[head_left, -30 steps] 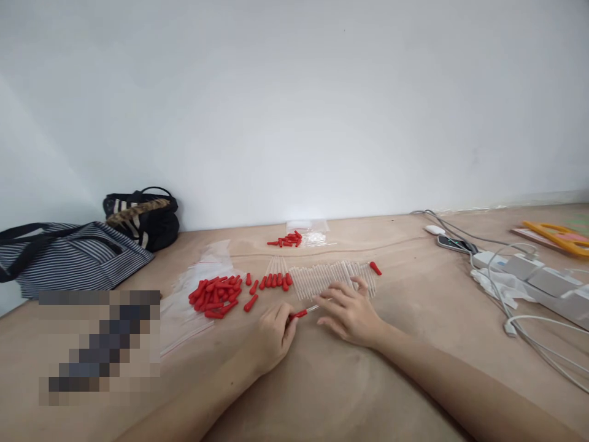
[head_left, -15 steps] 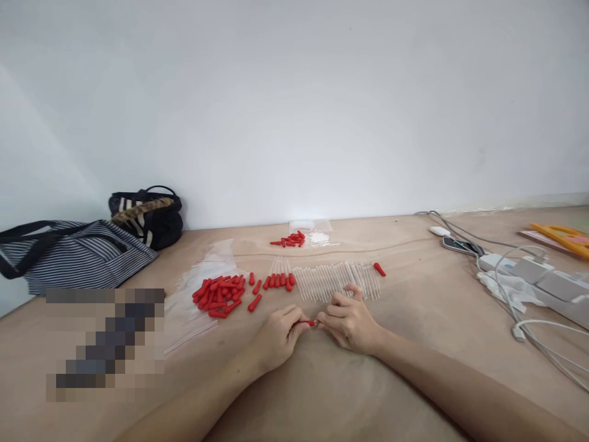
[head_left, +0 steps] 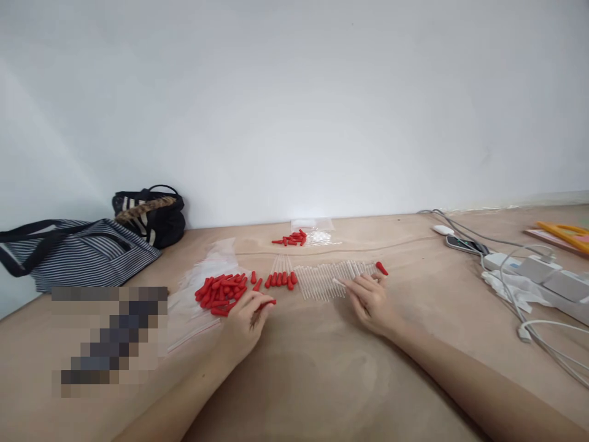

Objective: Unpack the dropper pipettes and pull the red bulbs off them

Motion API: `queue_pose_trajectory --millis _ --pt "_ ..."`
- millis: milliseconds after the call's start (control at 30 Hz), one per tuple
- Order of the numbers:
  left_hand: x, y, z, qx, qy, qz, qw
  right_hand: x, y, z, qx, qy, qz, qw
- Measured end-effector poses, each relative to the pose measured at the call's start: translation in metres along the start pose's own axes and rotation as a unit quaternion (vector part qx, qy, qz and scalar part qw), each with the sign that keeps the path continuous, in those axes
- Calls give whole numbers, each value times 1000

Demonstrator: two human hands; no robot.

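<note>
My left hand (head_left: 243, 322) rests on the brown tabletop with its fingers pinched on a red rubber cap (head_left: 267, 302), just below a pile of loose red caps (head_left: 219, 288). My right hand (head_left: 370, 298) lies to the right, its fingers closed on a thin clear plastic tube (head_left: 339, 282) at the near edge of a row of clear tubes (head_left: 329, 276). A short row of tubes fitted with red caps (head_left: 280, 279) lies between pile and row. One lone red cap (head_left: 381, 268) sits at the row's right end.
A clear zip bag (head_left: 197, 288) lies under the pile. Farther back lie more red caps (head_left: 289, 239) and another clear bag (head_left: 315, 230). A striped bag (head_left: 78, 252) and a black bag (head_left: 150, 215) stand left. A power strip (head_left: 536, 267), cables, a phone (head_left: 462, 244) and orange items (head_left: 564, 233) are right.
The hands, joined at the centre on one capped tube, have parted. My left hand moved left to the red pile with a cap; my right went up to the tube row.
</note>
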State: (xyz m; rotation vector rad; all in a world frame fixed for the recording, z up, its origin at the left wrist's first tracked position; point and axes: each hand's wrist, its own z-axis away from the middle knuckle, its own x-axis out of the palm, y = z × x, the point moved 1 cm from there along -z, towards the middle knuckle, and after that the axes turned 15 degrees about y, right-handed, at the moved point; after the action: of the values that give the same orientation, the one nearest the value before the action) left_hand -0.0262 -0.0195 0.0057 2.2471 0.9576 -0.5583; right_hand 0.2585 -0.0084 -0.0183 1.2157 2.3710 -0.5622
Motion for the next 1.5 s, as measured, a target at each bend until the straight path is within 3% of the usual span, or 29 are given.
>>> queue_pose_trajectory --millis 100,233,333,467,567,800,967,1167,1333,1400,1500 --pt "-3 -12 -5 14 53 -54 997 6 15 -6 94 31 62 993" --pt "0 -20 -8 30 -1 -94 995 10 40 -11 207 45 97 972" --pt "1 -24 -10 36 -7 -158 987 11 53 -10 242 31 102 964" --pt "-2 -30 -14 31 40 -244 968 17 55 -8 246 -13 121 962" --pt "-3 -34 -14 29 68 -243 967 21 51 -7 235 -36 129 963" --pt "-7 -45 -16 15 76 -275 958 23 44 -6 205 -50 144 967" --pt "-10 -37 -18 10 85 -301 950 22 44 -5 194 -40 151 969" --pt "13 -18 -32 53 18 -315 948 20 44 -3 191 -32 147 970" --pt "31 -13 -46 40 -31 -337 940 14 43 -5 186 3 134 973" --pt "32 -13 -47 29 -34 -341 939 8 49 -7 213 37 167 962" --pt "32 -16 -47 16 -39 -350 936 -2 70 -6 305 76 248 916"
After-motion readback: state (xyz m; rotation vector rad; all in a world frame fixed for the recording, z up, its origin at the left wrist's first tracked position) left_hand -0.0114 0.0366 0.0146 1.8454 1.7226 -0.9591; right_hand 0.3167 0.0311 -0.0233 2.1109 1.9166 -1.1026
